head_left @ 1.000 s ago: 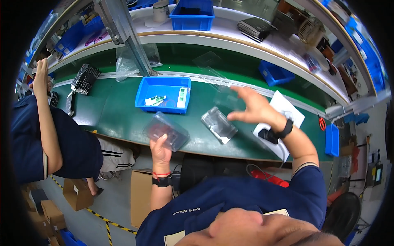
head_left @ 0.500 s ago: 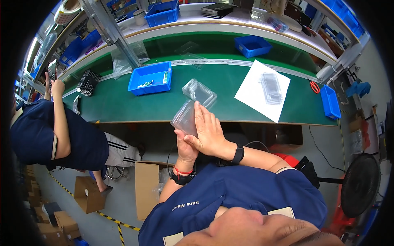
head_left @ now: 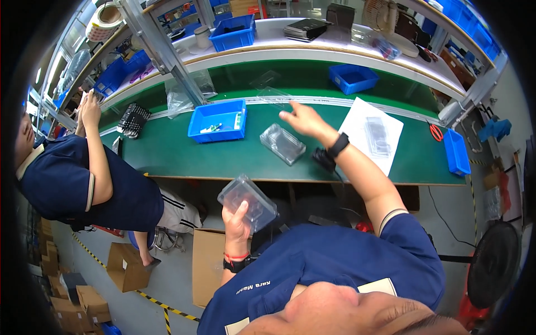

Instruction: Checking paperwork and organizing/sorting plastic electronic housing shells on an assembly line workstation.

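The left hand (head_left: 237, 219) grasps a clear tray (head_left: 247, 202), fingers (head_left: 241, 210) curled against its underside, below the tabletop (head_left: 184, 159) edge. The right hand (head_left: 301, 119) reaches over the tabletop, fingers spread and released; a second clear tray (head_left: 282, 143) lies just below them, a blue bin (head_left: 217, 120) beyond, leftward.

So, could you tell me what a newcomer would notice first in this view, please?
Most striking is the clear plastic clamshell case gripped in the left hand, low, in front of the green workbench. The right hand stretches out over the bench, just above a second clear case lying on it. A blue bin sits further left, and a co-worker in dark blue stands at the bench's left end.
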Demonstrator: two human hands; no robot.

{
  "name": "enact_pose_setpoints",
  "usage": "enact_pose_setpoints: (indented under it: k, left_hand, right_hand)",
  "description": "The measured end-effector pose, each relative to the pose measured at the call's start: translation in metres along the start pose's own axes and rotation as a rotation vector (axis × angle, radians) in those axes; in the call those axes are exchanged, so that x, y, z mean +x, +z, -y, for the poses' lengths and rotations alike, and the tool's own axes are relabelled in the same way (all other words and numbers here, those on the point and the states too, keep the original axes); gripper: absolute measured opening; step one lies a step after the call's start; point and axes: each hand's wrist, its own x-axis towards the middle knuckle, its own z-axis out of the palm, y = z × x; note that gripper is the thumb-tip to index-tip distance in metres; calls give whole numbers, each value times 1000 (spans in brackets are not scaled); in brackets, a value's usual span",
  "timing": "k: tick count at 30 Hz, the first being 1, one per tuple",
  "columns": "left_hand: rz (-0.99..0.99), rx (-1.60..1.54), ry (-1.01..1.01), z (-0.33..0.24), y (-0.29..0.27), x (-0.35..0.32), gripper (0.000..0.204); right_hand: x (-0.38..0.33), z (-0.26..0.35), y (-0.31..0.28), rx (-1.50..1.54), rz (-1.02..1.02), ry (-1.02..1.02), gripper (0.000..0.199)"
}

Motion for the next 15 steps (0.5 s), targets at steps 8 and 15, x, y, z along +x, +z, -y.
enact_pose_setpoints:
  k: [8, 15]
  left_hand:
    - [-105, 9, 18, -7, -31, -3, 52]
    - [-73, 26, -18, -11, -34, 15, 50]
  right_hand:
    - [139, -36, 41, -387, 20, 77, 62]
    - [138, -22, 30, -430, 102, 227, 60]
